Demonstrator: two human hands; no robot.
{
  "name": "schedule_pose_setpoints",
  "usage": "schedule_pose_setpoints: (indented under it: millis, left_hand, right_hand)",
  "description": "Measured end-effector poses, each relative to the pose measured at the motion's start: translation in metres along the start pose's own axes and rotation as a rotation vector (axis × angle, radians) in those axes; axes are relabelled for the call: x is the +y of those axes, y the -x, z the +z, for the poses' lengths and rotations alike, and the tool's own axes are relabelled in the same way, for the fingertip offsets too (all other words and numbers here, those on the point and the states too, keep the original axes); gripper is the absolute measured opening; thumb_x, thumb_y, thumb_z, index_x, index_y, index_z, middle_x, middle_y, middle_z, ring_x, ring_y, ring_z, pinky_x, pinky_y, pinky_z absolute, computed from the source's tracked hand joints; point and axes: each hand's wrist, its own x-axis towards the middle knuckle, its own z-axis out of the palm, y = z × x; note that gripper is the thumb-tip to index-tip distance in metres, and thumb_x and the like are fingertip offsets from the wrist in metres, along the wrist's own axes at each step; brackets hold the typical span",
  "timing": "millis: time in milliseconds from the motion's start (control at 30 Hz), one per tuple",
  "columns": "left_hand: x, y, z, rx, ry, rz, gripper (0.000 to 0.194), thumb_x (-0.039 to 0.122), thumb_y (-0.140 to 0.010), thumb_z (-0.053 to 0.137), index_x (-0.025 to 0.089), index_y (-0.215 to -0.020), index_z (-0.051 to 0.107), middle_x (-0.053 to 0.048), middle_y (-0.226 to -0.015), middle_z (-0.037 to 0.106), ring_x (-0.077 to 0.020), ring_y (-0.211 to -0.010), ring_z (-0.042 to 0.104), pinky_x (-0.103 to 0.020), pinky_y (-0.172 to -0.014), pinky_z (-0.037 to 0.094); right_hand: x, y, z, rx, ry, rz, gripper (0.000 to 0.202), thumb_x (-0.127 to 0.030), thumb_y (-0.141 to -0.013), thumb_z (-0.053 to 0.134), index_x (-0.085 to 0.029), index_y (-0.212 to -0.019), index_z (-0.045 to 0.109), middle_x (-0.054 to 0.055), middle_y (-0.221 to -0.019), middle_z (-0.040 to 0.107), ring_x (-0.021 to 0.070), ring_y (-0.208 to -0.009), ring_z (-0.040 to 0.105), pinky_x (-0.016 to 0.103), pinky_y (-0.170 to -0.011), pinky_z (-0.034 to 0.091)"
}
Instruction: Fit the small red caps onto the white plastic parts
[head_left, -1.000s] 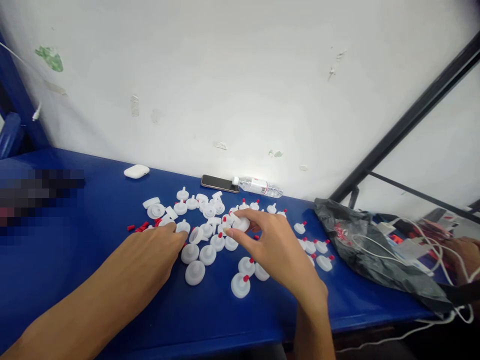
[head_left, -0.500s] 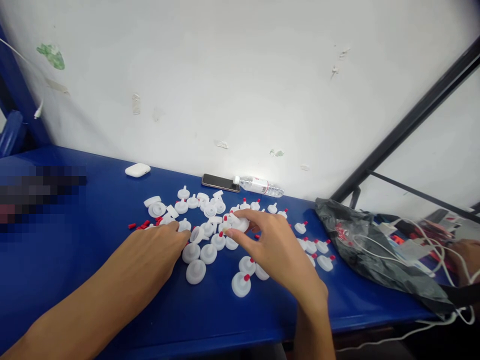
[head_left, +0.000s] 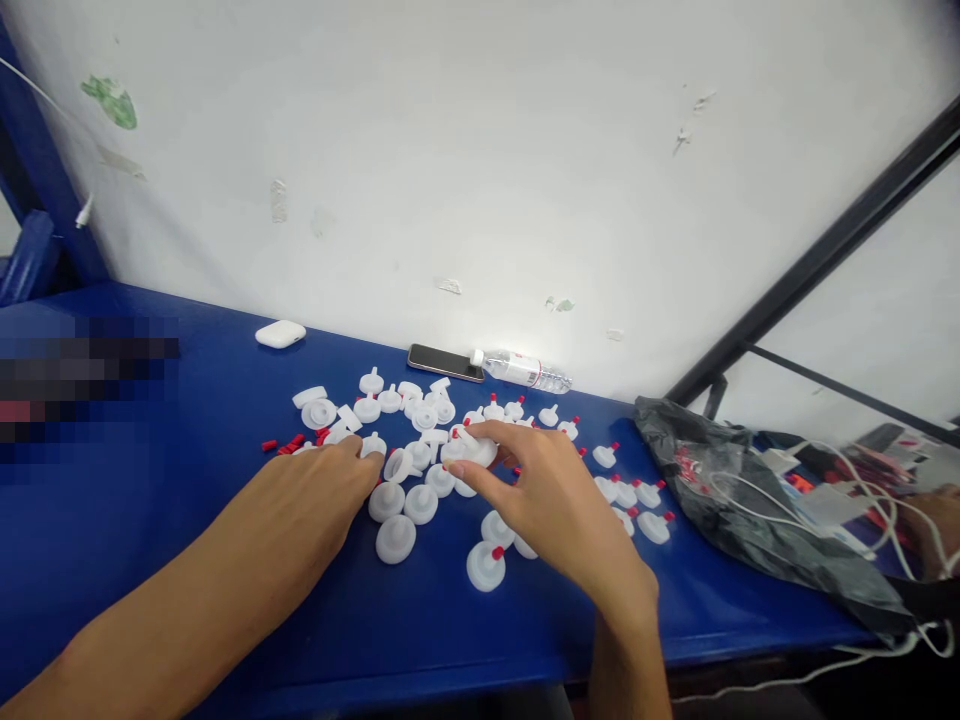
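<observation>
My right hand (head_left: 555, 490) pinches a white nozzle cap (head_left: 474, 453) between thumb and fingers, over the middle of the pile. The cap is held tilted and its spout is bare. My left hand (head_left: 326, 490) is closed, with curled fingers, at the left of the pile. Its fingertips are hidden, so what they hold, if anything, cannot be seen. Small red tip caps (head_left: 289, 446) lie just beyond it. Loose white nozzle caps (head_left: 395, 540) without red tips spread between my hands. Several red-tipped nozzle caps (head_left: 486, 567) lie below and right of my right hand.
Against the wall lie a white earphone case (head_left: 280, 334), a phone (head_left: 445, 362) and a clear water bottle (head_left: 525, 370). At the right of the blue table (head_left: 420, 640), a dark plastic bag (head_left: 757, 535) lies with white cables. Beyond it is another person's hand (head_left: 926, 525).
The view has shifted slightly. The white nozzle cap in my right hand has tilted, showing more of its disc. My left hand stays closed in nearly the same spot.
</observation>
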Motion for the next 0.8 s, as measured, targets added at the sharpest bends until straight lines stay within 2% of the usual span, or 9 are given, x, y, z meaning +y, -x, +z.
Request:
schedule_pose_setpoints:
  millis: [167,300,700,800]
  left_hand:
    - [0.0,-0.002,-0.002,-0.04,-0.032,0.007,0.038,-0.001,-0.085,0.042,0.019,-0.108,0.065,-0.01,-0.095,0.067,-0.0258,-0.07,0.07,-0.032,-0.055,0.039]
    - [0.002,-0.002,-0.004,-0.056,-0.059,0.005,0.045,-0.004,-0.08,0.042,0.019,-0.111,0.065,-0.01,-0.097,0.066,-0.0272,-0.069,0.07,-0.033,-0.052,0.037]
    - [0.008,-0.003,-0.024,-0.095,-0.033,-0.041,0.037,-0.002,-0.088,0.042,0.023,-0.106,0.063,-0.006,-0.093,0.069,-0.0307,-0.076,0.071,-0.034,-0.052,0.024]
    - [0.009,-0.003,-0.024,-0.101,-0.025,-0.029,0.036,-0.003,-0.088,0.042,0.022,-0.103,0.063,-0.007,-0.093,0.068,-0.0294,-0.075,0.069,-0.034,-0.052,0.02]
  right_hand:
    - [-0.002,-0.001,0.001,-0.011,0.028,-0.011,0.041,-0.057,-0.097,0.063,-0.027,-0.124,0.075,0.002,-0.096,0.08,0.0222,-0.08,0.072,0.036,-0.076,0.05]
    - [-0.003,0.0,0.002,-0.034,0.028,-0.034,0.035,-0.049,-0.098,0.065,-0.026,-0.123,0.075,0.001,-0.098,0.08,0.022,-0.085,0.072,0.035,-0.079,0.05]
    - [-0.007,0.0,0.003,-0.074,0.065,-0.045,0.036,-0.048,-0.1,0.064,-0.024,-0.124,0.074,0.001,-0.098,0.08,0.0223,-0.086,0.072,0.034,-0.077,0.046]
    - [-0.008,0.001,0.002,-0.091,0.077,-0.044,0.037,-0.05,-0.1,0.063,-0.025,-0.126,0.073,0.002,-0.101,0.08,0.0234,-0.089,0.072,0.035,-0.079,0.046]
